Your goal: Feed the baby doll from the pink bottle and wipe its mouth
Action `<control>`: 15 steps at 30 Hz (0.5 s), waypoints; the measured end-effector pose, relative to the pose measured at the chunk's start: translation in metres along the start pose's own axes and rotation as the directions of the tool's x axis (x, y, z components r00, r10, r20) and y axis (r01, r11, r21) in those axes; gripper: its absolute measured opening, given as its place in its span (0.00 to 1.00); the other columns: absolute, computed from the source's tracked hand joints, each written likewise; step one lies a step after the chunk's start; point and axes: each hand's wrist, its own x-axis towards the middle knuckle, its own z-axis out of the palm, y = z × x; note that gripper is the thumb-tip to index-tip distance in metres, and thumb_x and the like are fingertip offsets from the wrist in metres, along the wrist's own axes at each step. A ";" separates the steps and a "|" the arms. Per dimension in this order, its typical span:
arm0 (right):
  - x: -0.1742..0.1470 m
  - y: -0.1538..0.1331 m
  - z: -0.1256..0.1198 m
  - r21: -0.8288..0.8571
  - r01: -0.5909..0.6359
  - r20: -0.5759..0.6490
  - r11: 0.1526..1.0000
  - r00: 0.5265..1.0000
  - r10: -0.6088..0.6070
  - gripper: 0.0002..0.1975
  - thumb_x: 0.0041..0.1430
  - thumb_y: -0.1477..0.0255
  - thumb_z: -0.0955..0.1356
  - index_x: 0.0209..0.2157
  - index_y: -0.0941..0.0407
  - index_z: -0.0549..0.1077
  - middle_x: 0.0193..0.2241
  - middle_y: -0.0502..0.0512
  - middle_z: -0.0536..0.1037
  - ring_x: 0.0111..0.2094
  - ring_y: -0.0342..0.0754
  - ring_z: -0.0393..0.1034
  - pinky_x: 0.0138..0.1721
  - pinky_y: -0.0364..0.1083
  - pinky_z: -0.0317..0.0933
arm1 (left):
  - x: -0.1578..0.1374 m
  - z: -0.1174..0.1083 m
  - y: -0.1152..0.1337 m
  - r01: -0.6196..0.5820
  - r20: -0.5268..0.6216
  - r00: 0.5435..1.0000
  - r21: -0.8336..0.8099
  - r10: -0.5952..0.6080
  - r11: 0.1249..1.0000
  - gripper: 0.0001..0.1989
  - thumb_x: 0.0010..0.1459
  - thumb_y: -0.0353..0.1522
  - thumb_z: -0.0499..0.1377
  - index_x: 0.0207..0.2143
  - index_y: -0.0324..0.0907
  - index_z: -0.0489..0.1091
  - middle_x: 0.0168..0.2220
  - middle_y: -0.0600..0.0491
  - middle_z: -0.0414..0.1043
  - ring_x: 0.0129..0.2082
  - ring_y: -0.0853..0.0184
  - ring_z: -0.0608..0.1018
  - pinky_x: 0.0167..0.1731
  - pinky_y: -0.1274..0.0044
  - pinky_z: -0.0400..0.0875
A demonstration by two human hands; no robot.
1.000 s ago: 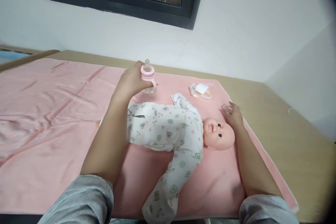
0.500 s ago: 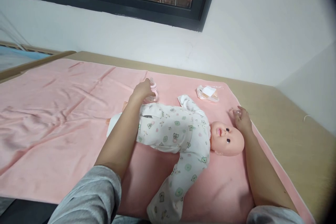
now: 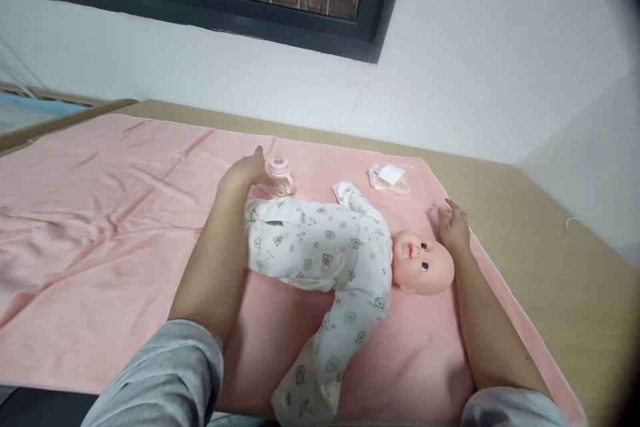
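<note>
Small pink plastic baby bottle: glossy. Pink cloth blanket: matt, creased. Baby doll's smooth plastic head: slight sheen; printed white cloth romper: soft, matt. Tan wooden counter: matt.

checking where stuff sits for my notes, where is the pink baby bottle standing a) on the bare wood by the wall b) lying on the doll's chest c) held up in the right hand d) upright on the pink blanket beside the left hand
d: the pink baby bottle stands upright on the pink blanket, right beside the fingers of the left hand, just beyond the doll.
</note>
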 end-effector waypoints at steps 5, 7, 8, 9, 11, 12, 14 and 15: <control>0.002 -0.004 0.003 0.033 -0.002 -0.071 0.999 0.997 0.005 0.34 0.61 0.50 0.53 0.58 0.54 0.66 0.48 0.67 0.67 0.48 0.59 0.65 0.49 0.59 0.60 | -0.051 -0.024 0.021 -0.014 -0.355 0.935 -0.028 0.003 1.000 0.46 0.57 0.45 0.60 0.68 0.37 0.40 0.54 0.37 0.70 0.54 0.48 0.73 0.48 0.65 0.69; 0.002 -0.006 0.003 0.043 -0.017 -0.079 0.999 0.997 0.021 0.34 0.61 0.49 0.53 0.58 0.55 0.66 0.48 0.67 0.67 0.49 0.59 0.65 0.49 0.58 0.60 | -0.077 -0.023 0.044 -0.209 -0.487 0.858 -0.036 0.165 0.977 0.39 0.60 0.41 0.58 0.67 0.39 0.46 0.55 0.41 0.70 0.54 0.52 0.73 0.51 0.66 0.68; 0.002 -0.007 0.004 0.041 -0.029 -0.079 0.999 0.996 0.032 0.34 0.61 0.49 0.52 0.58 0.54 0.67 0.48 0.67 0.67 0.49 0.60 0.65 0.49 0.59 0.60 | -0.088 -0.019 0.057 -0.316 -0.508 0.824 -0.041 0.253 0.948 0.35 0.61 0.40 0.57 0.66 0.39 0.50 0.54 0.43 0.70 0.53 0.54 0.73 0.51 0.67 0.68; 0.002 -0.009 0.004 0.037 -0.042 -0.077 0.998 0.996 0.045 0.34 0.61 0.48 0.52 0.58 0.54 0.67 0.49 0.67 0.67 0.49 0.60 0.65 0.49 0.59 0.60 | -0.098 -0.014 0.072 -0.414 -0.499 0.798 -0.048 0.337 0.909 0.31 0.61 0.39 0.56 0.64 0.39 0.54 0.53 0.45 0.71 0.52 0.56 0.74 0.51 0.67 0.68; 0.002 -0.011 0.005 0.033 -0.070 -0.072 0.997 0.995 0.073 0.34 0.61 0.48 0.53 0.58 0.53 0.67 0.50 0.67 0.67 0.49 0.60 0.66 0.49 0.58 0.60 | -0.112 -0.001 0.103 -0.613 -0.352 0.750 -0.051 0.560 0.789 0.24 0.62 0.39 0.55 0.59 0.42 0.61 0.52 0.49 0.73 0.52 0.59 0.74 0.51 0.70 0.67; 0.002 -0.012 0.005 0.036 -0.081 -0.070 0.996 0.994 0.083 0.34 0.61 0.48 0.53 0.57 0.53 0.67 0.51 0.67 0.67 0.49 0.60 0.66 0.49 0.58 0.60 | -0.115 0.007 0.119 -0.691 -0.264 0.706 -0.050 0.658 0.721 0.22 0.62 0.39 0.55 0.57 0.44 0.64 0.52 0.51 0.73 0.51 0.60 0.74 0.50 0.72 0.68; 0.002 -0.015 0.005 0.049 -0.081 -0.087 0.995 0.993 0.086 0.34 0.61 0.48 0.53 0.58 0.53 0.67 0.52 0.67 0.66 0.50 0.60 0.66 0.49 0.58 0.60 | -0.115 0.022 0.148 -0.791 -0.127 0.607 0.000 0.785 0.612 0.19 0.62 0.39 0.54 0.55 0.45 0.66 0.53 0.50 0.72 0.50 0.60 0.74 0.48 0.73 0.68; 0.001 -0.016 0.004 0.057 -0.068 -0.110 0.996 0.991 0.074 0.34 0.61 0.48 0.53 0.58 0.54 0.67 0.52 0.67 0.66 0.50 0.60 0.66 0.49 0.57 0.60 | -0.112 0.029 0.162 -0.808 -0.088 0.583 0.045 0.808 0.588 0.19 0.63 0.37 0.52 0.55 0.44 0.66 0.53 0.49 0.71 0.51 0.59 0.74 0.48 0.72 0.68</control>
